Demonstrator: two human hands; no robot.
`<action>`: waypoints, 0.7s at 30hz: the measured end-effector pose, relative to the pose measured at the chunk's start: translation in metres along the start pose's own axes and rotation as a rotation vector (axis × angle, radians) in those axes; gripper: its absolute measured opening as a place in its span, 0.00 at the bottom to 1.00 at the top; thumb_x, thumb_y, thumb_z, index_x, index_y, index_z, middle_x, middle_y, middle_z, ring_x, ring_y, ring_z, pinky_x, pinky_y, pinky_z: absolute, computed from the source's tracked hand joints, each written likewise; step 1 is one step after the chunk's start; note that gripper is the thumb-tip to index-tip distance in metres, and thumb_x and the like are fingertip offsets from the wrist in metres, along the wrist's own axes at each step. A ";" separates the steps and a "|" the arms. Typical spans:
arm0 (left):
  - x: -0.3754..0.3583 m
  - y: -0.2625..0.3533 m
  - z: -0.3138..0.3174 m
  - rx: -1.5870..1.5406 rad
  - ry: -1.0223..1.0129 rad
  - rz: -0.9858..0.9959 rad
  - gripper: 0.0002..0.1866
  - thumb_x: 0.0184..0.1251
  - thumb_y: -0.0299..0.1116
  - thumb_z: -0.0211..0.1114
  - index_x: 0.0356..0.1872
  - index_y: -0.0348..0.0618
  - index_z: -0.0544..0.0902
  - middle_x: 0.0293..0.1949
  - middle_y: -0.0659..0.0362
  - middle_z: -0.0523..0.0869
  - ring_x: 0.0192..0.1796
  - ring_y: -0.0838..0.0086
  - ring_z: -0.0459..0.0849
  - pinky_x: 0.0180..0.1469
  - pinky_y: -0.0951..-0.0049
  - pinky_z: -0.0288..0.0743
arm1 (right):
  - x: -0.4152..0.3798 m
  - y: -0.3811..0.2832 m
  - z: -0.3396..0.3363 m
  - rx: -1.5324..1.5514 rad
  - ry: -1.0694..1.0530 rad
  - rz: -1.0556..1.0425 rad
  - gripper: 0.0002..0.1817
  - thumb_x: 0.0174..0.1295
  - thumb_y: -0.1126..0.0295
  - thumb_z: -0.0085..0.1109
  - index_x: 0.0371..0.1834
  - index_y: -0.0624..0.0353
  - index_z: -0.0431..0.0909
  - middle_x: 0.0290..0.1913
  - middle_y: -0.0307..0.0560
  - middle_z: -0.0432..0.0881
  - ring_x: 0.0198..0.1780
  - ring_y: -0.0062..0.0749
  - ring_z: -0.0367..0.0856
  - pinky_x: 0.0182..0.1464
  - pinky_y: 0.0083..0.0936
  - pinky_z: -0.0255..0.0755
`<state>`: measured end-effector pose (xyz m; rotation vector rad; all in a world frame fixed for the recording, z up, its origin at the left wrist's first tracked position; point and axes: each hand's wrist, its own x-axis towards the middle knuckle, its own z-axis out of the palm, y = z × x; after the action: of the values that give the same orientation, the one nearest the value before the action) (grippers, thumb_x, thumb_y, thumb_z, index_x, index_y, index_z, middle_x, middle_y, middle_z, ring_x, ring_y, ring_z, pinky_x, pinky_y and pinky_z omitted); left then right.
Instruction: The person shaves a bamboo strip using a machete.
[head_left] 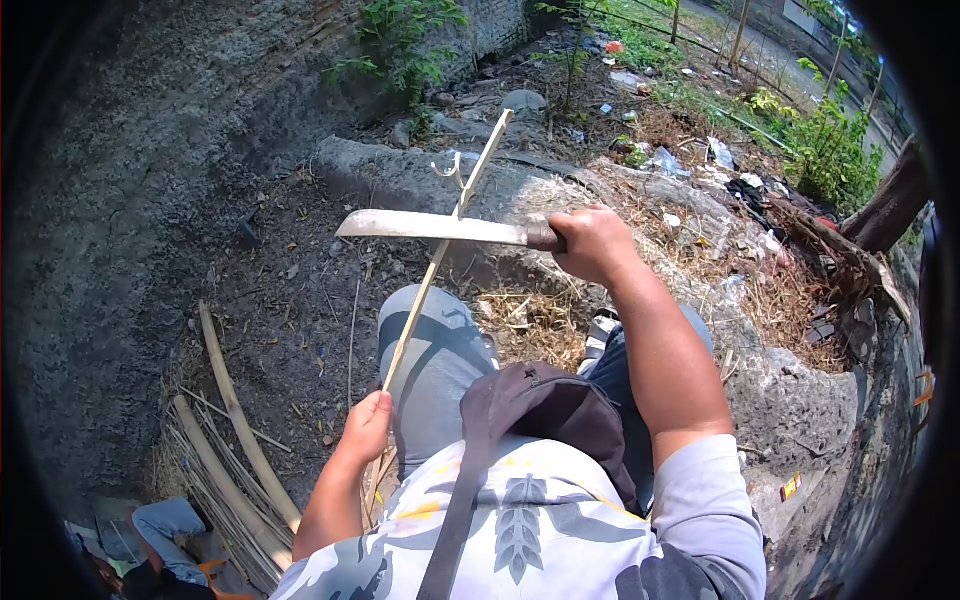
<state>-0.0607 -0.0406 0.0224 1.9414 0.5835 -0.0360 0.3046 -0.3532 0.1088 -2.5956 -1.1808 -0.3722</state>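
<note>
My right hand point(594, 244) is closed round the dark handle of a machete point(435, 226), whose broad blade points left. The blade lies across a long, pale bamboo strip point(424, 292), touching it. A thin curled shaving point(450, 170) stands off the strip just beyond the blade. My left hand point(367, 428) grips the strip near its lower end, beside my knee. From there the strip slants up and away, past the blade to its far tip.
Bamboo poles point(235, 400) and thin strips lie at the lower left. Another person's leg point(170, 530) shows at the bottom left corner. A rough wall point(130, 200) rises on the left. A concrete slab point(400, 178), dry straw, litter and a tree trunk point(890, 205) lie ahead and right.
</note>
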 end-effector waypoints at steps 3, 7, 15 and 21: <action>-0.001 0.010 0.003 0.031 -0.017 -0.006 0.27 0.89 0.53 0.51 0.34 0.39 0.79 0.27 0.65 0.77 0.32 0.80 0.73 0.36 0.72 0.70 | 0.001 -0.011 0.002 0.034 -0.020 -0.147 0.10 0.50 0.62 0.72 0.32 0.48 0.82 0.31 0.45 0.88 0.39 0.46 0.90 0.52 0.41 0.80; -0.006 0.010 -0.012 0.072 -0.004 0.070 0.27 0.89 0.53 0.51 0.33 0.40 0.78 0.27 0.65 0.77 0.32 0.80 0.73 0.36 0.71 0.71 | 0.006 0.009 0.016 0.056 0.014 -0.097 0.10 0.48 0.63 0.72 0.32 0.48 0.83 0.31 0.45 0.88 0.39 0.46 0.89 0.52 0.42 0.79; 0.005 0.011 -0.012 0.058 0.015 0.043 0.27 0.89 0.54 0.51 0.34 0.40 0.78 0.26 0.65 0.76 0.31 0.80 0.72 0.34 0.70 0.70 | 0.004 -0.008 0.014 0.067 0.098 -0.136 0.11 0.48 0.62 0.73 0.30 0.47 0.80 0.29 0.42 0.87 0.35 0.45 0.88 0.49 0.39 0.77; 0.011 0.033 0.006 0.136 0.008 0.083 0.27 0.89 0.53 0.52 0.34 0.39 0.78 0.26 0.65 0.76 0.32 0.79 0.73 0.35 0.71 0.70 | 0.006 -0.030 0.017 0.029 0.029 -0.311 0.12 0.45 0.60 0.74 0.28 0.47 0.79 0.26 0.41 0.85 0.34 0.45 0.87 0.49 0.39 0.77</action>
<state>-0.0361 -0.0522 0.0446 2.0975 0.5163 -0.0155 0.2875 -0.3241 0.0991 -2.3732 -1.5701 -0.4486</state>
